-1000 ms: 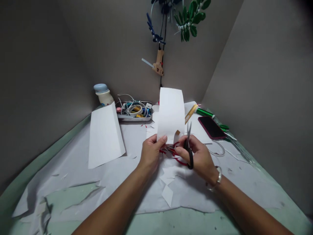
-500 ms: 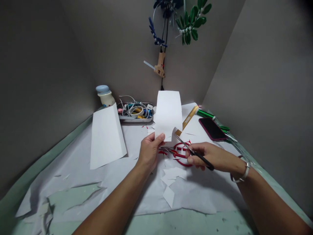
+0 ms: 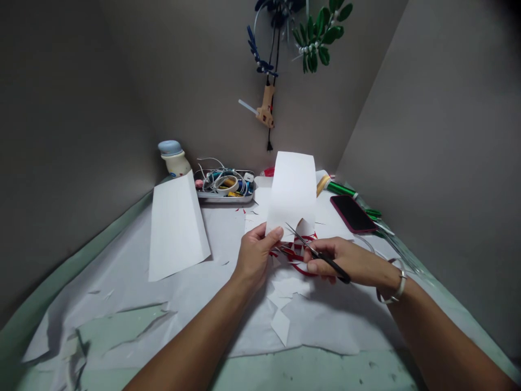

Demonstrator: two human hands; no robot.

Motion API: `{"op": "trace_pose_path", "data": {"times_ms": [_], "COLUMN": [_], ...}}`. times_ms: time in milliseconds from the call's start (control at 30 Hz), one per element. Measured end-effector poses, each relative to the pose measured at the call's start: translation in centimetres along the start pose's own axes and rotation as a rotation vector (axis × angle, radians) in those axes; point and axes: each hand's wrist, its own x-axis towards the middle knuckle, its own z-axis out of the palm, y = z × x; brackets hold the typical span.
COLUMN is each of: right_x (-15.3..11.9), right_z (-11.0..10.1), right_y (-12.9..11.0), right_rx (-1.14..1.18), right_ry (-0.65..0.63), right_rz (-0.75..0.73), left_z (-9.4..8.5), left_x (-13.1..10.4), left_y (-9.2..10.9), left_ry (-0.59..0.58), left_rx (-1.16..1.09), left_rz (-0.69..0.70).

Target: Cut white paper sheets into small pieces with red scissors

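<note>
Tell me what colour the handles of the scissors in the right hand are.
Black; the scissor handles show best in the head view.

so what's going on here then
A person's left grip pinches a sheet of white paper near its lower edge, while the right grip holds black-handled scissors. The blades lie across that edge in this view, beside a curled flap; whether they are biting into the paper, I can't tell. Below the hold, white scraps lie on the covered tabletop. A dark-screened phone lies off to the right.
</note>
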Motion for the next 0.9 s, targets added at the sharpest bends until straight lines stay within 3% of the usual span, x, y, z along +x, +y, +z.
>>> {"op": "trace_pose_path", "data": {"times_ms": [900], "right_x": [0.2], "right_z": [0.15], "right_y": [0.14], "right_rx": [-0.018], "right_ry": [0.022], "right_rz": [0.019], "left_z": [0.36], "left_x": [-0.05], "left_y": [0.19], "left_ry": [0.029], "left_rx": [-0.009], "left_rz": [-0.01]}}
